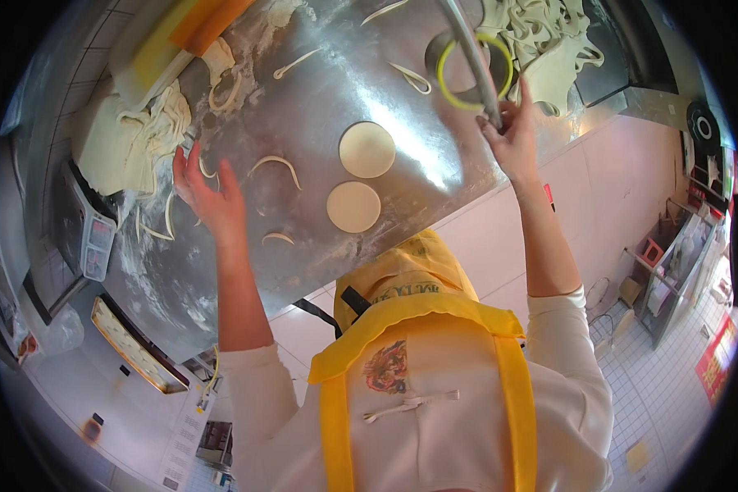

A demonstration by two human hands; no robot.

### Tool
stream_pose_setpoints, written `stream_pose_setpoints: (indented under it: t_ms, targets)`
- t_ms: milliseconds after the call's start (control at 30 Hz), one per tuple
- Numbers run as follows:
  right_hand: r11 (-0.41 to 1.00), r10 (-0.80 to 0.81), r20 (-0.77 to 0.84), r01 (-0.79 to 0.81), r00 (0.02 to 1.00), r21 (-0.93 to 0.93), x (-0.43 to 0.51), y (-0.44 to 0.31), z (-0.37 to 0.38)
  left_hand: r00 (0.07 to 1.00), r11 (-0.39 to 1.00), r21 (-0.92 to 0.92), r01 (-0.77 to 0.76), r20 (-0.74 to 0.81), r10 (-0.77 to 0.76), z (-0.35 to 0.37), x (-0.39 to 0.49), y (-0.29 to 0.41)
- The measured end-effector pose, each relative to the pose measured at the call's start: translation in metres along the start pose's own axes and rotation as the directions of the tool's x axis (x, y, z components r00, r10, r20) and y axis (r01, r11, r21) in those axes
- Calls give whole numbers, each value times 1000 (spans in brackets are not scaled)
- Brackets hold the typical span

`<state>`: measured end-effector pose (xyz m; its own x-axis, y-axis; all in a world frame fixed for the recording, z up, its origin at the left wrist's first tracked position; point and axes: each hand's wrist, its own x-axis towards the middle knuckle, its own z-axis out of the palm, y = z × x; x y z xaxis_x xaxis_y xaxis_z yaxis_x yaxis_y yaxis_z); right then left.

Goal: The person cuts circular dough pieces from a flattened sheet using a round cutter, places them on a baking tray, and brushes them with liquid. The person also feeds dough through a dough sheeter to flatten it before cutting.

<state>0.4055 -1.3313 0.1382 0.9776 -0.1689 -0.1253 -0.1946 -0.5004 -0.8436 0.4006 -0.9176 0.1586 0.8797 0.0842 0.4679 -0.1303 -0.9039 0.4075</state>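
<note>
Two round, flat dough discs (367,149) lie close to each other on the floured metal table (307,258). My right hand (509,138) grips the near end of a long grey metal bar or handle (475,55), blurred at its upper part. Just beyond that hand is a round cutter with a yellow-green rim (441,74), partly behind the bar. Past it lies a heap of dough offcuts (547,49). My left hand (212,190) hangs over the table with fingers apart, holding nothing, next to a folded dough pile (123,138). Thin dough strips (277,161) lie scattered about.
A scale with a display (97,237) stands at the table's left edge. A yellow and orange object (178,37) is at the upper left. Below the table's left side is a tray with pale pieces (138,344). Shelving (673,270) stands far right.
</note>
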Motion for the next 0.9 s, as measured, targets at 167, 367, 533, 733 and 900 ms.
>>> stream_pose_setpoints:
  t_ms: [167, 367, 533, 733, 900]
  targets:
    - [947, 66, 380, 62, 923, -316, -4, -31, 36, 863, 901, -33, -433, 274, 425, -22, 26, 102]
    - [755, 200, 513, 203, 835, -624, -43, -53, 87, 638, 900, 66, -431, 727, 252, 68, 15, 40]
    - [760, 244, 463, 128, 852, -637, -49, -47, 97, 648, 874, -3, -487, 669, 363, 83, 10, 31]
    - [774, 262, 435, 82, 862, -628, -48, -41, 101, 644, 869, -89, -486, 636, 425, 93, 15, 28]
    - [762, 298, 442, 68, 846, -644, -44, -39, 104, 621, 866, -97, -491, 658, 426, 98, 17, 26]
